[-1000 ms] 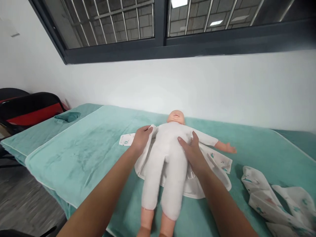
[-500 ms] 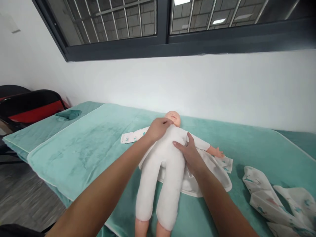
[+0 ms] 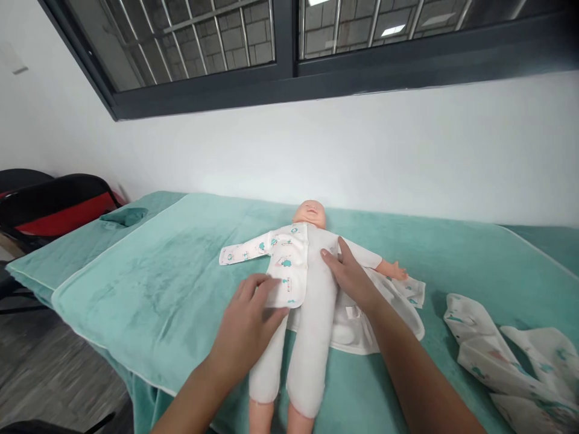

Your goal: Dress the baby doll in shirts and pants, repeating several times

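Note:
A baby doll with a white cloth body lies on its back, its head away from me. A printed baby shirt covers one arm and the left half of its chest; the other half is spread flat under the doll on the right. My left hand is at the lower hem of the front flap, fingertips on the cloth and thumb apart just below the hem. On the right side of the doll's torso rests my right hand, open, with thumb and fingers spread. The doll's right-side arm lies bare of the shirt.
A green plush cover lies under everything. More printed baby clothing is bunched at the right. Folding chairs with red and black parts stand at the far left. Behind are a white wall and a barred window.
The printed left front flap now lies over the doll's chest. My left hand has moved from near the doll's neck down to the flap's hem. My right hand stays at the torso.

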Tool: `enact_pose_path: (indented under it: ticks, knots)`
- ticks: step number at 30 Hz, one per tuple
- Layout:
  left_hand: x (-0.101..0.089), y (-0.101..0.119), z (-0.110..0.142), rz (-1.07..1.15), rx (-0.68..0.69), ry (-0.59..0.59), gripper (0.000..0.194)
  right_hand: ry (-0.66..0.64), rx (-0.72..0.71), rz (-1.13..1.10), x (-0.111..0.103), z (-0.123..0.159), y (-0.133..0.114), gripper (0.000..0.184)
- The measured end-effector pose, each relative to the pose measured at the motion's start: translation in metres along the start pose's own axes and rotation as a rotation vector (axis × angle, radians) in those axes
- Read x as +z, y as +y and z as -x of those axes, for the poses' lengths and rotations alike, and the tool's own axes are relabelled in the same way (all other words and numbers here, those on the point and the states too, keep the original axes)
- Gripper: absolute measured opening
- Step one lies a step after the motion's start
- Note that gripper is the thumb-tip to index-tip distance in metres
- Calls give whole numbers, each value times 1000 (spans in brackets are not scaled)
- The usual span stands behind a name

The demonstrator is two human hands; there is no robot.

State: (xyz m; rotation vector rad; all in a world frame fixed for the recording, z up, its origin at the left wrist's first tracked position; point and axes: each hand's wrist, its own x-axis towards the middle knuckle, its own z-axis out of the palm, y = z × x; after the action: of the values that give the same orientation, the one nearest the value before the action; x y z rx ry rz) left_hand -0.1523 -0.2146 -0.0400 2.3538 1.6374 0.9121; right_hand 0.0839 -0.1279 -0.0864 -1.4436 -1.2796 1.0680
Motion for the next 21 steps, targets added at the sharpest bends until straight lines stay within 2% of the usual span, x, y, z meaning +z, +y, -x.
enact_pose_path:
  ticks: [2,5,9,12,15,17,21]
  knots:
    - [6,-10,11,-22,2,13,24,0,57,53,-4,0,-3,97]
    - [11,-13,21,21,8,40,13,2,81,64,-6,0,-7,98]
    - [9,-12,28,120,28,7,12,-7,70,37,-4,1,-8,98]
    - [3,-11,26,142,62,-12,15,15,47,97,-7,1,-10,91]
    - [1,-3,6,91,116,9,19,92,13,209,-24,-1,-13,67]
    - [5,10,-19,53,177,-5,19,221,-16,265,-43,-3,-16,53]
    - [33,46,-83,-82,328,-116,18,490,6,447,-84,-4,-15,35]
